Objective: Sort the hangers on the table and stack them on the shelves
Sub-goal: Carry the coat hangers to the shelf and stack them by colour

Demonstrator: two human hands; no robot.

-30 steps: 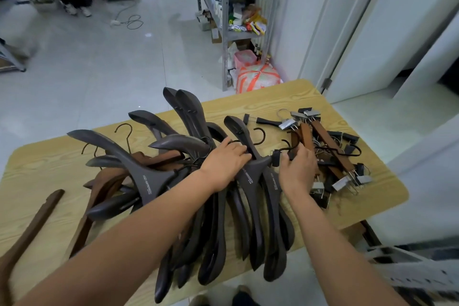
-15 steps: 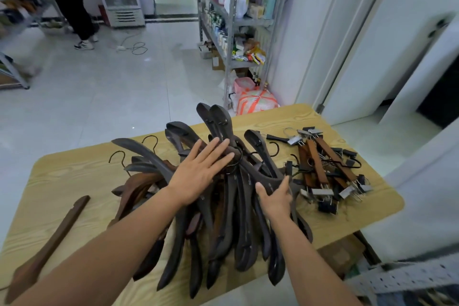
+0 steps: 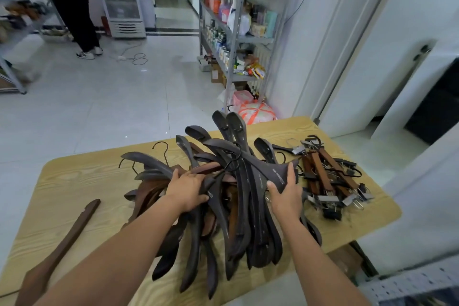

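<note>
L hand (image 3: 187, 189) grip round dark hangers (image 3: 244, 196) on table (image 3: 74, 176); R hand (image 3: 285, 192) grip likewise.

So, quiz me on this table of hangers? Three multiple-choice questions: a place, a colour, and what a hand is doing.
1. Where does the heap of brown wooden clip hangers lie, relative to the pile of dark grey wooden coat hangers on the pale wooden table? A) left B) right C) underneath
2. What colour is the lone wooden hanger at the table's left edge? A) brown B) white C) green
3. What is the right hand doing? A) hanging idle B) gripping a dark hanger C) lying flat
Answers: 1 B, the clips lie beyond the right hand; 2 A, its wood is reddish brown; 3 B, it clasps the hanger's broad middle.
</note>
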